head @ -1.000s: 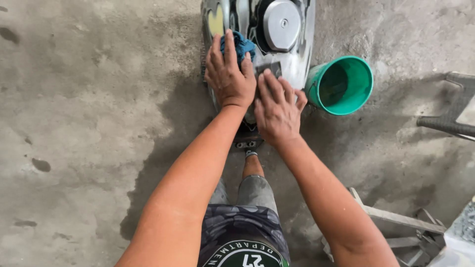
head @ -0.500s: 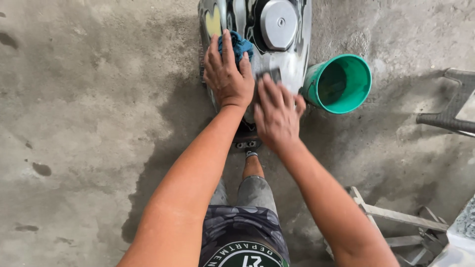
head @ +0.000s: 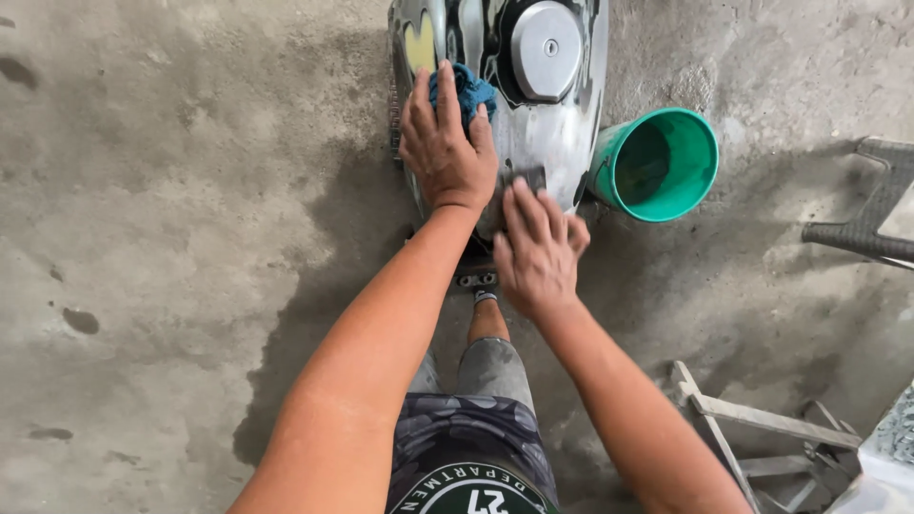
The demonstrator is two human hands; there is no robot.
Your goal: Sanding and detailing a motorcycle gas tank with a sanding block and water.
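A silver motorcycle fuel tank (head: 543, 114) with a round cap and yellow and black markings stands on the wet concrete floor in front of me. My left hand (head: 446, 148) lies flat on its left side, pressing a blue cloth (head: 466, 90) against the metal. My right hand (head: 538, 249) rests on the tank's near end, fingers pressed on a small dark pad (head: 526, 177) that looks like sandpaper. My bent leg and sandal show below the hands.
A green plastic bucket (head: 662, 164) leans against the tank's right side. A dark woven chair edge (head: 871, 224) is at the far right. A grey metal frame (head: 762, 424) lies at the lower right. Wet patches darken the concrete around the tank.
My left hand with the cloth has slid slightly up the tank. My right hand has shifted a little along the tank's near end.
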